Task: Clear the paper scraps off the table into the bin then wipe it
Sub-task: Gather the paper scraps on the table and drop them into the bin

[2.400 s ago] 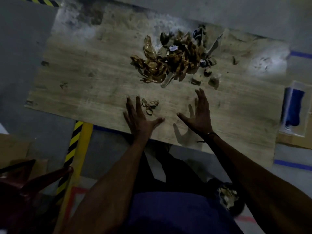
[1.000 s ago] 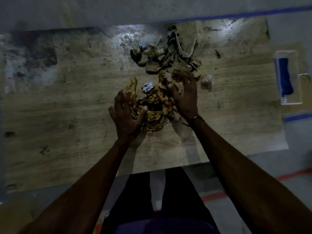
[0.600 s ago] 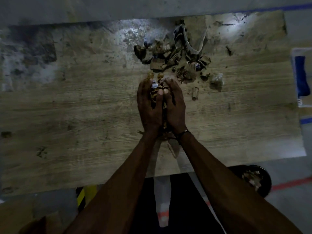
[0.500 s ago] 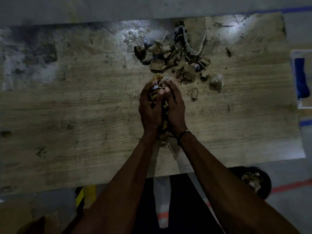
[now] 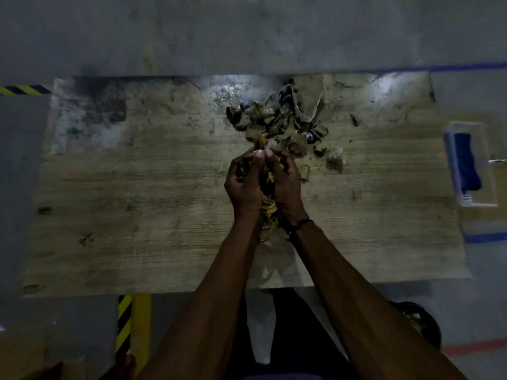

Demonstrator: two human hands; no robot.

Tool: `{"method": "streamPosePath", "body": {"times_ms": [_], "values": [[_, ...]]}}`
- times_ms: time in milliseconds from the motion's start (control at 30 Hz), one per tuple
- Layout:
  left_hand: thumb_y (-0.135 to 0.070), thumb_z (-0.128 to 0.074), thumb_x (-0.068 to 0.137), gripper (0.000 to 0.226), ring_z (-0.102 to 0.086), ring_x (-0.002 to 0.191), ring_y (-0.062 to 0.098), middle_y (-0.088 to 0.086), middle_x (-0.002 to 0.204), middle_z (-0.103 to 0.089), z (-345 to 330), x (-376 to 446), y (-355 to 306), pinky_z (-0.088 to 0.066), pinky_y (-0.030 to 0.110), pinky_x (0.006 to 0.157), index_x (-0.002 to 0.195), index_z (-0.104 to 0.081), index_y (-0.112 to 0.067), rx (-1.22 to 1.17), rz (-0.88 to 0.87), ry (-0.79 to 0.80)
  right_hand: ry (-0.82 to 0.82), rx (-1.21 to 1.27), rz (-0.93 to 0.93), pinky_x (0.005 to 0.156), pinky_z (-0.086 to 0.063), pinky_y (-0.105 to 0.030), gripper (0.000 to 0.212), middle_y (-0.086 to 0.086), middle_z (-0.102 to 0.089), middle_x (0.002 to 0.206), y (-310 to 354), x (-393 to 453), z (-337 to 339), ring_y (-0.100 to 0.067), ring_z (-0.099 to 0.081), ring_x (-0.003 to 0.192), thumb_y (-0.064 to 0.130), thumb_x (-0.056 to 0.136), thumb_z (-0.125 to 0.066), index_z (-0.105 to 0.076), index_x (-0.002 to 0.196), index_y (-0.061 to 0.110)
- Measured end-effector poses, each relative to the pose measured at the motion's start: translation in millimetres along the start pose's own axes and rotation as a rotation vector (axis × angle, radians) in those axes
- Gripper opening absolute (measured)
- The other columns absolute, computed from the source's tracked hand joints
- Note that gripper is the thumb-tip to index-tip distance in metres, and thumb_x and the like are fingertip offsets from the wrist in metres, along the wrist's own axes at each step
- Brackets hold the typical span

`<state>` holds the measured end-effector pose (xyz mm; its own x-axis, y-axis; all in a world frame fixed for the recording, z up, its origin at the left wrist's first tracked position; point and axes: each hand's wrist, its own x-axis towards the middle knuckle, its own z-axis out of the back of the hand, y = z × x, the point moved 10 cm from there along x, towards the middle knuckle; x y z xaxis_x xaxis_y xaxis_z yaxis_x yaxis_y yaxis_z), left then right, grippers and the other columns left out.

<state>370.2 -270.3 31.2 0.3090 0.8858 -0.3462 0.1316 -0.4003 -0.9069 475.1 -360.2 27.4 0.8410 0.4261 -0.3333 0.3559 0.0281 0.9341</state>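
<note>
A bundle of golden-brown paper scraps [image 5: 267, 207] is pressed between my left hand [image 5: 242, 185] and my right hand [image 5: 286, 186], both cupped round it with fingertips touching, just above the wooden table [image 5: 137, 201]. Some scraps hang down between my wrists. A pile of darker scraps [image 5: 277, 119] lies on the table beyond my fingers, with a few small loose scraps [image 5: 334, 157] to its right. The black round bin [image 5: 422, 327] stands on the floor at lower right, partly hidden by my right forearm.
A clear box holding a blue cloth [image 5: 466, 165] sits off the table's right end. A yellow-and-black striped post [image 5: 131, 325] stands below the near edge at left. Grey floor with blue and red tape lines surrounds the table.
My hands swept part of the pile together, closed round a bundle of scraps and lifted it slightly toward me. The far pile stayed in place.
</note>
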Motion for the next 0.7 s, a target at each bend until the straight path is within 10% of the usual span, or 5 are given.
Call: {"method": "streamPosePath", "body": {"times_ms": [700], "values": [[0.002,-0.072,0.094,0.01,-0.075,0.107,0.028,0.012,0.108,-0.08,-90.9,-75.3,-177.5,-0.058,0.042,0.099,0.092,-0.075,-0.007,-0.391,-0.158,0.147,0.138,0.192,0.292,0.097,-0.055,-0.043,0.013,-0.013,-0.073,0.113,218.0,-47.9,-12.3,-0.025,-0.07,0.111,0.01,0.1,-0.07,-0.069,0.112,0.005]]}}
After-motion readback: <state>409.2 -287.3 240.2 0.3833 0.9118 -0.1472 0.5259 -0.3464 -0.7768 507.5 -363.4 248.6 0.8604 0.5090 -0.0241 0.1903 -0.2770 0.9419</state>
